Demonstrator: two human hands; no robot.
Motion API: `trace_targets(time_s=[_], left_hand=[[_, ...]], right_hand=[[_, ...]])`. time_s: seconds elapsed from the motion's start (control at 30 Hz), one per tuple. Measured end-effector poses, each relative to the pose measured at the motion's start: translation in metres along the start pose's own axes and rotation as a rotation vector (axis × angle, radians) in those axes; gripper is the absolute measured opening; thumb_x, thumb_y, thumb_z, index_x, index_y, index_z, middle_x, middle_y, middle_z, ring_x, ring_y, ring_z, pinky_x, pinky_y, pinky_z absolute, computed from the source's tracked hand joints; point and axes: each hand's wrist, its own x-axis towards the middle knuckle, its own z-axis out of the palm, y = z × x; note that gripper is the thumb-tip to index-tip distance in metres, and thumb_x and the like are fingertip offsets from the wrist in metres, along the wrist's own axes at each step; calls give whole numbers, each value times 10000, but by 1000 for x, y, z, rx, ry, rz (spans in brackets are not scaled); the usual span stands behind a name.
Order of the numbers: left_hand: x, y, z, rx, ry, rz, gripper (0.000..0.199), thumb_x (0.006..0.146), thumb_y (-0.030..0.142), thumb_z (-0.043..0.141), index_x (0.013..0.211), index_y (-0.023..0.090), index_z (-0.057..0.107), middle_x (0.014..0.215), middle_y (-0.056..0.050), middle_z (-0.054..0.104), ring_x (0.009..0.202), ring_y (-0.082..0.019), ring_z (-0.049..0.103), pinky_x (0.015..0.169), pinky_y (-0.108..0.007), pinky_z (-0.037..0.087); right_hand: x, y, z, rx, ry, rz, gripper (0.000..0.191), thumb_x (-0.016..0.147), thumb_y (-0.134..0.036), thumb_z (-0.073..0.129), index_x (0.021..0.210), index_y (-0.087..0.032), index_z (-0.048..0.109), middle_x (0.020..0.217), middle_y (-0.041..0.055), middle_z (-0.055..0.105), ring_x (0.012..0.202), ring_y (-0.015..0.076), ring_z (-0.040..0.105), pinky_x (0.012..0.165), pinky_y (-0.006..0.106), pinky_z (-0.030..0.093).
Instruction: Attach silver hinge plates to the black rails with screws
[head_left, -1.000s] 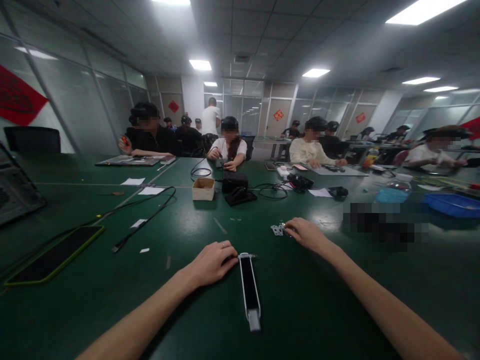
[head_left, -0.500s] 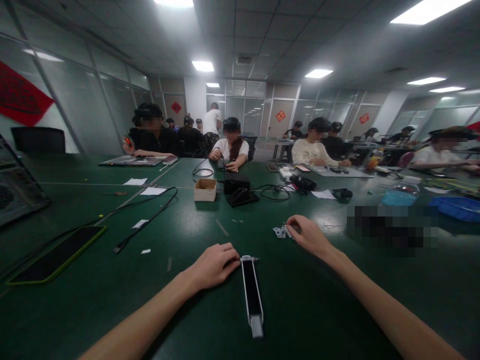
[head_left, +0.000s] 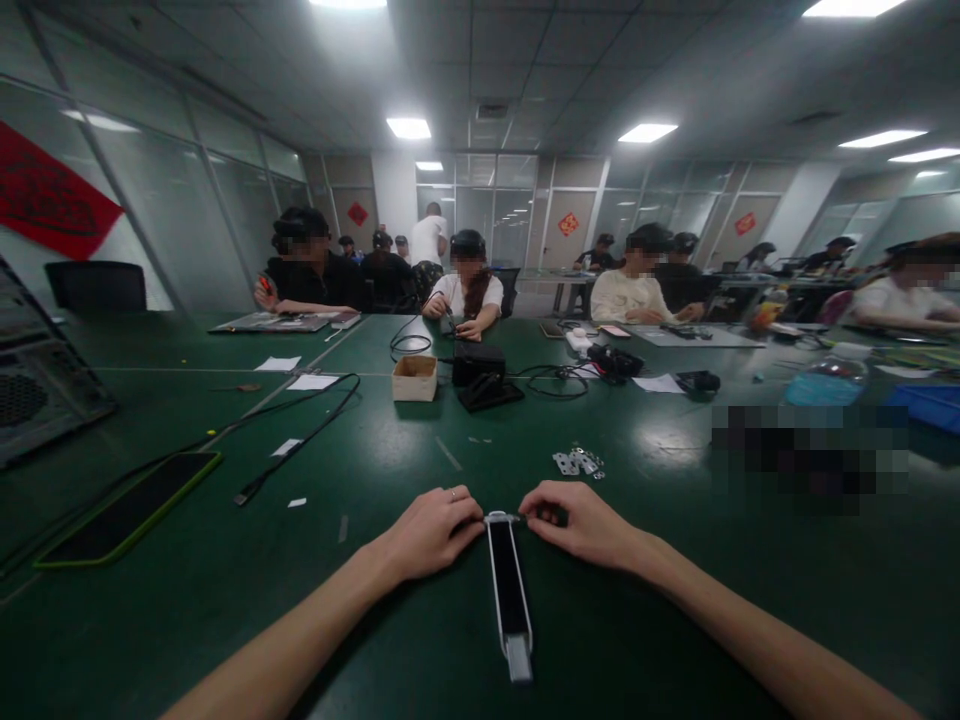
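Observation:
A long, narrow piece (head_left: 510, 580) with a white frame, a black middle and a silver near end lies on the green table between my forearms. Across its far end runs a thin metal rod (head_left: 504, 518). My left hand (head_left: 435, 530) rests on the table with its fingers closed at the rod's left end. At the right end, my right hand (head_left: 581, 520) pinches with thumb and forefinger; anything small between those fingertips is too tiny to make out. Just beyond my right hand lies a little pile of small metal parts (head_left: 576, 462), plates and rings among them.
A phone-like black slab (head_left: 131, 508) with a green rim and a cable (head_left: 300, 440) lie left. Ahead stand a small open box (head_left: 414, 380) and a black device (head_left: 480, 365). A bottle of blue liquid (head_left: 825, 382) and a blue tray (head_left: 926, 405) are right. Co-workers sit opposite.
My right hand has come from the pile of small metal parts, back and left to the rod's right end. My left hand stays at the other end.

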Motion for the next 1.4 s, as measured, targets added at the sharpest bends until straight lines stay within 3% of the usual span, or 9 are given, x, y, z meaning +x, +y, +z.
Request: trace_targets(time_s=[0.33,0.7,0.97,1.2,1.4], left_hand=[[1,-1,2,-19,-9,-11,150,936,226,483,977,164,614,931,-46,600,797,-161,572,706,-257,444],[-1,-3,4,-21,8,-8,141,935,224,485,974,172,611,918,-37,591,775,-156,563,686,-256,430],[-1,-1,1,-11,-8,-6,137,931,215,495,984,169,613,927,-37,592,784,-154,565,687,-252,435],[0,2,-1,-3,3,-7,150,934,228,484,951,162,617,902,-39,595,764,-153,569,670,-250,435],[0,-1,2,-30,6,-4,139,929,216,488,958,167,614,914,-40,596,794,-156,573,693,-249,444]], right_hand=[[1,-3,-1,4,-33,20,160,882,-258,564,983,-180,661,909,30,657,785,148,600,695,267,486],[-1,9,9,40,75,-22,217,869,-327,604,1025,-182,642,912,25,662,757,134,611,656,243,504],[-2,5,8,-185,86,-275,229,935,-283,493,1063,-147,626,911,80,664,811,168,616,736,300,515],[2,7,18,-12,124,-141,192,889,-298,573,1024,-174,631,932,46,666,803,147,631,712,267,532],[2,4,16,-79,128,-95,208,812,-256,652,1000,-168,632,915,46,653,796,154,606,719,283,516]])
